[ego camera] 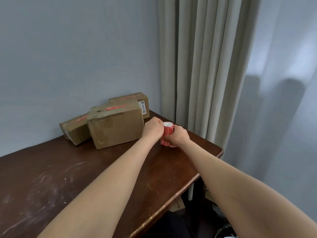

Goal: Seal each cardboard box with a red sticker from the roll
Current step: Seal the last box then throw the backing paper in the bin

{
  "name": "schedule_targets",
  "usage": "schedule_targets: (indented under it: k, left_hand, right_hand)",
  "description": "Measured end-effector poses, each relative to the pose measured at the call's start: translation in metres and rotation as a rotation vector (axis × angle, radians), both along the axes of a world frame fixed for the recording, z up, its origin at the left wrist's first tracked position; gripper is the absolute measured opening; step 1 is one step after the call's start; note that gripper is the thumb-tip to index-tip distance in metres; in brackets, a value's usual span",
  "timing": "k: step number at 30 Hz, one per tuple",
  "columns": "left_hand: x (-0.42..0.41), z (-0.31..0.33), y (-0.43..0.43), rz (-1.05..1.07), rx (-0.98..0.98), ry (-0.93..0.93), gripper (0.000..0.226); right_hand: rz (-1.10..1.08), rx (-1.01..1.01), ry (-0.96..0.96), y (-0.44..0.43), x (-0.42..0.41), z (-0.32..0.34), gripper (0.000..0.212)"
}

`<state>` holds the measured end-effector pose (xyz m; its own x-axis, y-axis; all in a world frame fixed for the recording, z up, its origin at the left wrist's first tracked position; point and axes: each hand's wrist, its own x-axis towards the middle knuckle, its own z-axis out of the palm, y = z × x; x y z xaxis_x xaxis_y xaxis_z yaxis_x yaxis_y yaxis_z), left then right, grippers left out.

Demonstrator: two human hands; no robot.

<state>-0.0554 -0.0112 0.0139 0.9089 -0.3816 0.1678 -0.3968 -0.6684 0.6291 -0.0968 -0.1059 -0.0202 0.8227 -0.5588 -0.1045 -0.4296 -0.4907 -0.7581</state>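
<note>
While both my arms reach toward ctr-right of the frame, my right hand (180,136) wraps its fingers round the red sticker roll (167,133), which stands upright over the dark wooden table (51,186) near its far right corner. My left hand (153,127), fingers curled, grips the roll's upper left edge; can't tell if a sticker is lifted. Three cardboard boxes sit ctr-left by the wall: front box (116,128) just beside my left hand, low box (73,133) to its left, rear box (135,97) behind, each w/ red strips on top. Beige curtain (197,66) hangs upper right.
</note>
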Motion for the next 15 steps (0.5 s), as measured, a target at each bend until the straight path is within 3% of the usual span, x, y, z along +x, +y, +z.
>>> schedule_targets:
  k: [15]
  left_hand:
    - [0.044,0.001,-0.033,0.026,-0.018,0.018,0.036]
  right_hand:
    - [-0.066,-0.092,-0.030,-0.016,0.054,0.002,0.052]
